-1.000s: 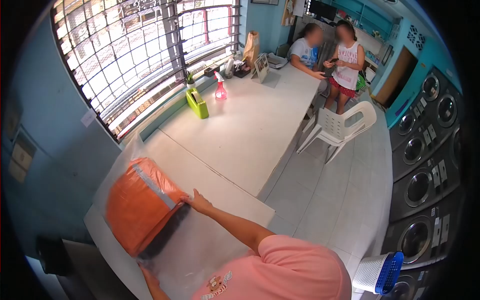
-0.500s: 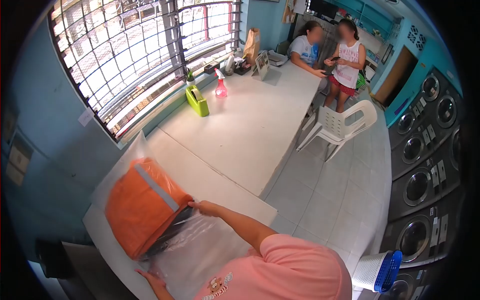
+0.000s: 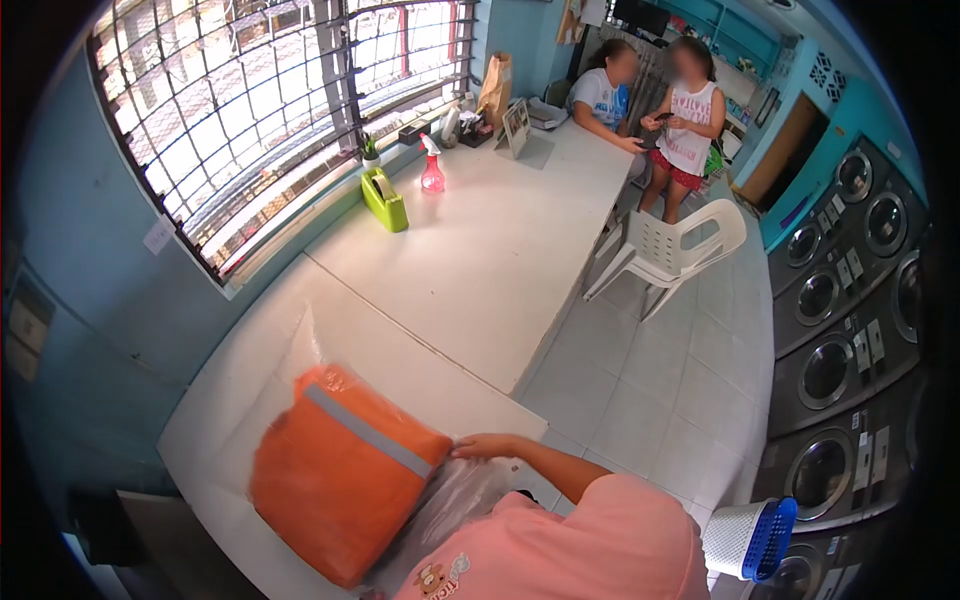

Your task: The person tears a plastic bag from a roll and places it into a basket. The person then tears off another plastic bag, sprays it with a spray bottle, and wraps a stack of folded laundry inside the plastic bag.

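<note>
A folded orange garment (image 3: 345, 480) with a grey stripe across it lies in a clear plastic bag (image 3: 312, 335) on the near part of the white table. The bag's far end sticks up past the cloth, and its loose near part (image 3: 450, 500) is bunched against my pink shirt. At the garment's right corner, my right hand (image 3: 485, 447) has its fingers closed on the plastic bag's edge. My left hand is out of sight, below the garment and the bottom of the view.
On the white table (image 3: 480, 270) stand a green tape dispenser (image 3: 384, 200), a pink spray bottle (image 3: 432, 170) and a framed stand (image 3: 514, 130). Beyond are two people (image 3: 688, 130), one seated. A white plastic chair (image 3: 665, 250), a basket (image 3: 740, 540) and dark front-loading machines (image 3: 825, 375) are right.
The bagged orange garment has come nearer and rightward, lying flatter on the table. My right hand moved with its corner. My left hand, seen before at the bag's near side, has dropped from view.
</note>
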The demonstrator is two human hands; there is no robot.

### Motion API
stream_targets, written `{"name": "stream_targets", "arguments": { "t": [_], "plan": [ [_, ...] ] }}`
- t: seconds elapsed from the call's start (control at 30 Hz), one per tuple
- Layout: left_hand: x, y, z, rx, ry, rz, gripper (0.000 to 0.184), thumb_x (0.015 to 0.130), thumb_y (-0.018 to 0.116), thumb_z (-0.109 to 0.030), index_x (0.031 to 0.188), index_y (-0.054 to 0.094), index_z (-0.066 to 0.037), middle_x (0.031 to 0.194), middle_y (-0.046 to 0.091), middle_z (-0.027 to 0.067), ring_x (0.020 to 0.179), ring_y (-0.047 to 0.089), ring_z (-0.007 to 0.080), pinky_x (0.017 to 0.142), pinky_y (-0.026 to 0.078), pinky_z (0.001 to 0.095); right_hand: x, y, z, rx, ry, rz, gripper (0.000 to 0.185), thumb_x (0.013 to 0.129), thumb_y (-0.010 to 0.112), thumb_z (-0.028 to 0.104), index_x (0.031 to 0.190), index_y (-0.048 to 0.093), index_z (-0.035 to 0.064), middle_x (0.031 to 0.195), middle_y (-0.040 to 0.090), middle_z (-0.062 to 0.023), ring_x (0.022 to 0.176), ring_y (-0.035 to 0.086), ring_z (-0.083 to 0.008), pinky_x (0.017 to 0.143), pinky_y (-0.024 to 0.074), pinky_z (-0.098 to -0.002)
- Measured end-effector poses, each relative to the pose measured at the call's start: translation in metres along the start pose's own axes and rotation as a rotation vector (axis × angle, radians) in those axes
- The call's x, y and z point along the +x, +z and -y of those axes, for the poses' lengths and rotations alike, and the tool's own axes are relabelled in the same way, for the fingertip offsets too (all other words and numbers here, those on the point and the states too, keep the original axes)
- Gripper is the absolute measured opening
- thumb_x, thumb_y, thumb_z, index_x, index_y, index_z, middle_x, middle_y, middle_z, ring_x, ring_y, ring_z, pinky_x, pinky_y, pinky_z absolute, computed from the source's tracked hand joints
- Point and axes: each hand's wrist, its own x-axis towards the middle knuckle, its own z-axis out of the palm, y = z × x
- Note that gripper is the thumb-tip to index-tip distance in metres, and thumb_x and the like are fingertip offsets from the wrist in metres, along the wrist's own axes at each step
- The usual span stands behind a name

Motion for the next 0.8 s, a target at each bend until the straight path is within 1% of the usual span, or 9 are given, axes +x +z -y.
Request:
{"name": "stream_targets", "arguments": {
  "t": [0.1, 0.17, 0.2, 0.27, 0.33, 0.4, 0.5, 0.57, 0.8],
  "plan": [
    [-0.054, -0.049, -0.053, 0.395, 0.084, -0.188, 0.050, 0.079, 0.053, -0.025, 0.110, 0.039, 0.011, 0.111, 0.041, 0.0269, 0.105, 0.040, 0.0342, 0.091, 0.030, 0.0374, -0.029, -0.047, 0.041, -0.567, 0.070, -0.273, 0.065, 0.074, 0.044, 0.058, 0.118, 0.042, 0.0096, 0.115, 0.045, -0.0169, 0.107, 0.043, -0.0273, 0.087, 0.0341, -0.0397],
    [-0.085, -0.068, -0.094, 0.535, 0.292, -0.453, 0.059, 0.078, 0.056, -0.026, 0.114, 0.035, 0.015, 0.116, 0.038, 0.0320, 0.108, 0.039, 0.0386, 0.093, 0.029, 0.0395, -0.049, -0.065, 0.108, -0.468, -0.165, -0.732, 0.067, 0.073, 0.046, 0.057, 0.120, 0.040, 0.0098, 0.117, 0.043, -0.0167, 0.109, 0.040, -0.0301, 0.090, 0.0307, -0.0402],
    [-0.087, -0.068, -0.108, 0.524, 0.653, -0.674, 0.056, 0.082, 0.047, -0.038, 0.118, 0.038, 0.004, 0.116, 0.041, 0.0256, 0.106, 0.040, 0.0368, 0.090, 0.033, 0.0400, -0.043, -0.065, 0.131, -0.403, -0.344, -0.832, 0.066, 0.073, 0.047, 0.055, 0.121, 0.039, 0.0106, 0.120, 0.041, -0.0159, 0.111, 0.037, -0.0304, 0.089, 0.0301, -0.0424],
    [-0.050, -0.063, -0.128, 0.310, 1.024, -0.887, 0.038, 0.083, 0.043, -0.023, 0.115, 0.043, -0.001, 0.117, 0.042, 0.0165, 0.110, 0.039, 0.0258, 0.092, 0.029, 0.0344, -0.035, -0.048, 0.180, -0.444, -0.602, -0.928, 0.063, 0.073, 0.050, 0.050, 0.122, 0.037, 0.0120, 0.126, 0.034, -0.0148, 0.116, 0.030, -0.0312, 0.090, 0.0273, -0.0478],
    [-0.024, -0.043, -0.144, 0.486, 1.061, -0.824, 0.054, 0.083, 0.043, -0.032, 0.127, 0.029, -0.005, 0.132, 0.024, 0.0185, 0.121, 0.026, 0.0285, 0.097, 0.020, 0.0426, -0.033, -0.019, 0.219, -0.635, -0.709, -0.886, 0.062, 0.073, 0.052, 0.046, 0.124, 0.035, 0.0130, 0.132, 0.024, -0.0144, 0.121, 0.022, -0.0320, 0.091, 0.0223, -0.0535],
    [-0.015, -0.006, -0.162, 0.850, 0.928, -0.900, 0.060, 0.082, 0.040, -0.043, 0.127, 0.028, -0.006, 0.134, 0.021, 0.0160, 0.124, 0.021, 0.0283, 0.098, 0.014, 0.0486, -0.016, 0.006, 0.227, -0.717, -0.739, -0.853, 0.063, 0.073, 0.052, 0.045, 0.125, 0.034, 0.0135, 0.134, 0.019, -0.0141, 0.124, 0.017, -0.0323, 0.091, 0.0195, -0.0560],
    [-0.009, 0.025, -0.169, 0.937, 0.730, -0.828, 0.062, 0.081, 0.039, -0.046, 0.129, 0.026, -0.009, 0.136, 0.016, 0.0135, 0.125, 0.016, 0.0286, 0.096, 0.010, 0.0541, 0.022, 0.031, 0.199, -0.749, -0.750, -0.786, 0.066, 0.075, 0.044, 0.053, 0.129, 0.026, 0.0206, 0.137, 0.013, -0.0131, 0.126, 0.012, -0.0324, 0.092, 0.0177, -0.0567],
    [0.008, 0.031, -0.162, 0.929, 0.700, -0.814, 0.063, 0.081, 0.038, -0.048, 0.130, 0.025, -0.011, 0.137, 0.014, 0.0121, 0.126, 0.014, 0.0297, 0.097, 0.010, 0.0534, 0.036, 0.032, 0.180, -0.714, -0.568, -0.672, 0.067, 0.075, 0.042, 0.055, 0.130, 0.025, 0.0206, 0.138, 0.010, -0.0115, 0.126, 0.010, -0.0323, 0.093, 0.0152, -0.0585],
    [0.025, 0.037, -0.155, 0.860, 0.690, -0.796, 0.064, 0.081, 0.036, -0.050, 0.130, 0.024, -0.012, 0.136, 0.016, 0.0123, 0.125, 0.014, 0.0313, 0.098, 0.012, 0.0488, 0.047, 0.031, 0.174, -0.676, -0.537, -0.645, 0.068, 0.074, 0.043, 0.055, 0.130, 0.025, 0.0220, 0.138, 0.011, -0.0093, 0.126, 0.011, -0.0309, 0.093, 0.0134, -0.0582]
  ]
}}
